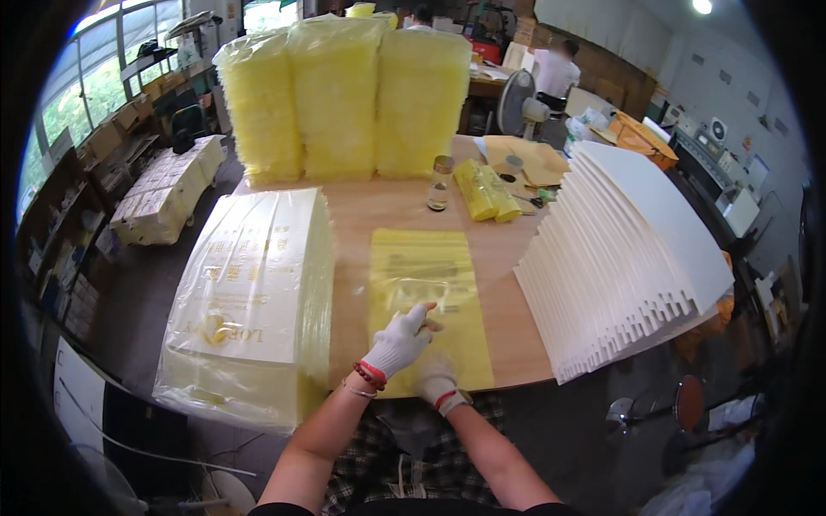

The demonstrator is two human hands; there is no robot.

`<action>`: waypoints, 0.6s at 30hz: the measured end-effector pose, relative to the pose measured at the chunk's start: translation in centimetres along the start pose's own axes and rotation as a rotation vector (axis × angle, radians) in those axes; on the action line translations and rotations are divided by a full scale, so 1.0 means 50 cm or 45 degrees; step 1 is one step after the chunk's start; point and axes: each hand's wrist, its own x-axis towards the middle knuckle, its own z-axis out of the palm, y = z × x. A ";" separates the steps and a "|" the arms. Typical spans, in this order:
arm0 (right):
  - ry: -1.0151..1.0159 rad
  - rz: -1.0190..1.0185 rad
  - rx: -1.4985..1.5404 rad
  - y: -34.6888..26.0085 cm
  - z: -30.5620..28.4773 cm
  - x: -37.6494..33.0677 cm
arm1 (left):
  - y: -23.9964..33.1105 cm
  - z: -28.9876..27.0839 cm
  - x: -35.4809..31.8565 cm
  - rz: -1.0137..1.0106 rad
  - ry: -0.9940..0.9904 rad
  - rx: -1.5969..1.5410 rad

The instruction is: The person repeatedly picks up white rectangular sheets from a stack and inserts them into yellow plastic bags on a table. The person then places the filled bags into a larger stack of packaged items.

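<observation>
Yellow plastic sheeting [426, 279] lies flat on the table directly under and ahead of the hands, its long axis running away from the person, its near edge by the table's front edge. The left hand [400, 340], in a white glove, is over its lower middle with fingers pointing forward and rightward, some bent; whether they pinch the plastic I cannot tell. The right hand [437, 380], also gloved, is blurred over the near edge, so its grip cannot be told either. The left reaches farther up the sheeting; the right is closer to the near edge, and the two together cover part of it. Outward on the table [508, 284], a wrapped stack of yellow bags [311, 284] flanks the left side, and a fanned stack of white sheets [594, 275] the right, both apart from the sheeting but limiting sideways room. Beyond the far edge, toward the right, are a clear jar [437, 198] and a folded yellow bundle [486, 191]; tall yellow bundles [335, 103] wall off the back left.
</observation>
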 end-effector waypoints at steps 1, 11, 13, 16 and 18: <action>-0.151 -0.154 0.019 0.012 -0.029 -0.019 | 0.018 0.002 -0.011 -0.051 -0.021 0.251; 1.408 -0.209 -0.274 0.252 -0.696 -0.366 | 0.098 -0.064 -0.114 0.543 0.433 0.501; 1.186 -0.215 -0.476 0.307 -0.794 -0.387 | 0.142 -0.078 -0.134 0.561 0.309 0.390; 0.751 0.149 -0.083 0.409 -0.826 -0.401 | 0.183 -0.053 -0.137 0.618 0.120 0.214; 0.780 0.112 0.301 0.491 -0.824 -0.392 | 0.214 -0.025 -0.138 0.715 0.029 0.148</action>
